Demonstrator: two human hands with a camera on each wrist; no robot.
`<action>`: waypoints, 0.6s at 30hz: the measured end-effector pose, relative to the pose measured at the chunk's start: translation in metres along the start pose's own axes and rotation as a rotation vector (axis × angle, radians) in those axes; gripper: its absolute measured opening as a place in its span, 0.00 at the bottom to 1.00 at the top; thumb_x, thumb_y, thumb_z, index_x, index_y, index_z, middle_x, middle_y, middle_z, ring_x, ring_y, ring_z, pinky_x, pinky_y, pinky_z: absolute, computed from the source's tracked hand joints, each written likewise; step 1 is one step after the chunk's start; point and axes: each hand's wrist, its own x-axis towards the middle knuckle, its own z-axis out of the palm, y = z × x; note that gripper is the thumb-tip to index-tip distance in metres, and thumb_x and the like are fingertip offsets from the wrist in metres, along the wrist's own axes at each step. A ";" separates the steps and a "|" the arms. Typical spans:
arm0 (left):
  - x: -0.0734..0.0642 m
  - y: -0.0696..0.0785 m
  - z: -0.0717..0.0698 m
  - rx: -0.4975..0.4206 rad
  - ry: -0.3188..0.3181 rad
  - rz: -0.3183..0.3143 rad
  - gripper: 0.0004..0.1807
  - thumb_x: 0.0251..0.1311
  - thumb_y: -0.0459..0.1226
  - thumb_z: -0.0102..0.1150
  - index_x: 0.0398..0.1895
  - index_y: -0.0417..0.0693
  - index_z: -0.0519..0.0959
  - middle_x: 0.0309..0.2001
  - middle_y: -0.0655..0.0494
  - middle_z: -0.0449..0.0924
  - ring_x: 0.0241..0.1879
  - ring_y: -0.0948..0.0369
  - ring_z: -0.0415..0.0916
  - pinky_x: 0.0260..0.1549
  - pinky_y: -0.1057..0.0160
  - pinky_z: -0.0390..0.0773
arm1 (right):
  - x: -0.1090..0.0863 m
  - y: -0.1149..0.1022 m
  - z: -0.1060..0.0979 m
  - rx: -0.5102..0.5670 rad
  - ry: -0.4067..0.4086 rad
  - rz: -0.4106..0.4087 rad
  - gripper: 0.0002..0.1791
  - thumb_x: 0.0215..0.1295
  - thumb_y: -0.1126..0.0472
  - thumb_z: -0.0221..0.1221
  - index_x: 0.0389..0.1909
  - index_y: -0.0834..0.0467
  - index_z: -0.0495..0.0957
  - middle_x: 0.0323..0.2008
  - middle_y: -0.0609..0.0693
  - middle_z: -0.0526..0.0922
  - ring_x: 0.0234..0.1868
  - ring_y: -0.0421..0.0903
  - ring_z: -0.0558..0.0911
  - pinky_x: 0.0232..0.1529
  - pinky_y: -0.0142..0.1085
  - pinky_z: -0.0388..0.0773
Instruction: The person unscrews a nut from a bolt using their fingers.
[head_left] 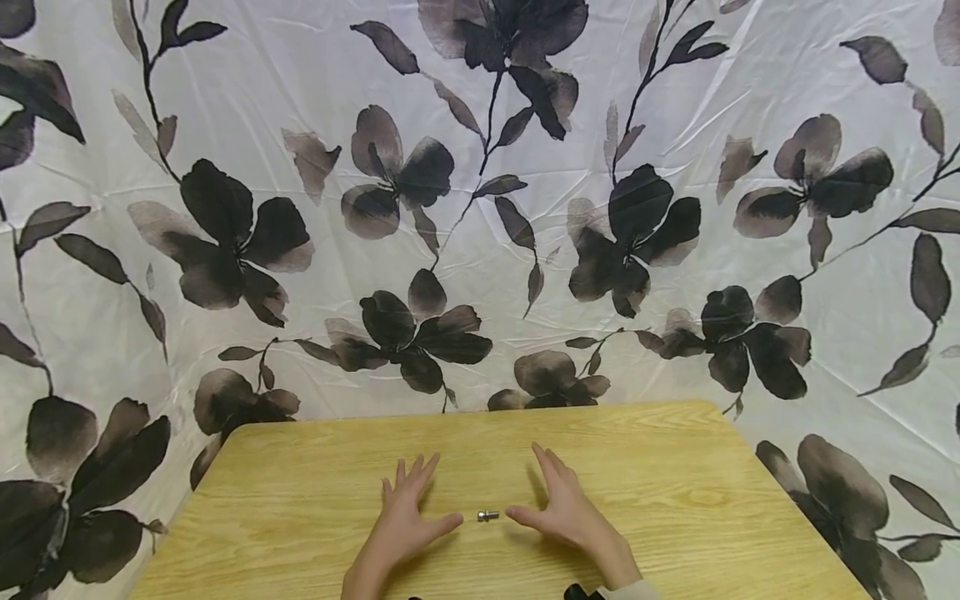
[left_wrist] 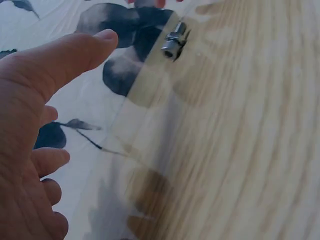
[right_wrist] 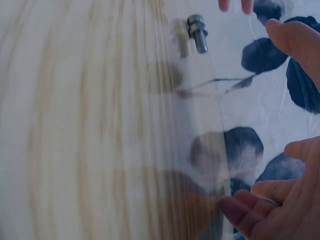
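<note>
A small metal bolt [head_left: 488, 516] with a nut or collar near its head lies on its side on the wooden table, its head toward the left hand. To its left, my left hand [head_left: 407, 518] is spread with the thumb tip close to the bolt's head but apart from it. My right hand [head_left: 566, 508] mirrors it on the other side, thumb pointing at the shank end without touching. Both hands hold nothing. The same bolt [left_wrist: 174, 42] shows near the top of the left wrist view, and the bolt [right_wrist: 197, 33] also appears in the right wrist view.
The light wood-grain table [head_left: 675, 467] has rounded far corners. Behind and beside it hangs a white cloth [head_left: 525, 275] with dark flowers. A dark object [head_left: 576, 592] sits by the right sleeve [head_left: 630, 590] at the bottom edge.
</note>
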 end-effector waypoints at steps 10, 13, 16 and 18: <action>0.001 0.009 0.011 -0.054 -0.038 0.007 0.50 0.49 0.48 0.81 0.76 0.45 0.68 0.70 0.38 0.73 0.71 0.29 0.62 0.71 0.24 0.42 | 0.003 -0.012 0.016 0.087 -0.059 -0.081 0.60 0.57 0.36 0.72 0.82 0.56 0.52 0.77 0.70 0.56 0.74 0.68 0.64 0.66 0.66 0.68; 0.001 0.013 0.014 -0.055 -0.041 0.004 0.47 0.51 0.47 0.80 0.75 0.46 0.70 0.67 0.37 0.76 0.69 0.24 0.62 0.67 0.26 0.57 | 0.004 -0.014 0.021 0.093 -0.080 -0.103 0.59 0.57 0.38 0.72 0.81 0.58 0.52 0.76 0.67 0.60 0.66 0.63 0.74 0.59 0.57 0.77; 0.001 0.014 0.016 -0.076 -0.056 0.023 0.44 0.54 0.46 0.78 0.74 0.44 0.71 0.66 0.37 0.77 0.67 0.30 0.69 0.65 0.33 0.68 | 0.005 -0.016 0.025 0.092 -0.092 -0.112 0.59 0.57 0.41 0.74 0.81 0.59 0.54 0.74 0.64 0.64 0.61 0.58 0.78 0.53 0.48 0.81; 0.002 0.013 0.018 -0.086 -0.058 0.039 0.42 0.56 0.45 0.77 0.73 0.42 0.71 0.65 0.38 0.78 0.66 0.39 0.75 0.65 0.38 0.71 | 0.005 -0.017 0.028 0.082 -0.087 -0.121 0.58 0.56 0.43 0.75 0.80 0.61 0.56 0.72 0.63 0.67 0.60 0.57 0.79 0.52 0.44 0.81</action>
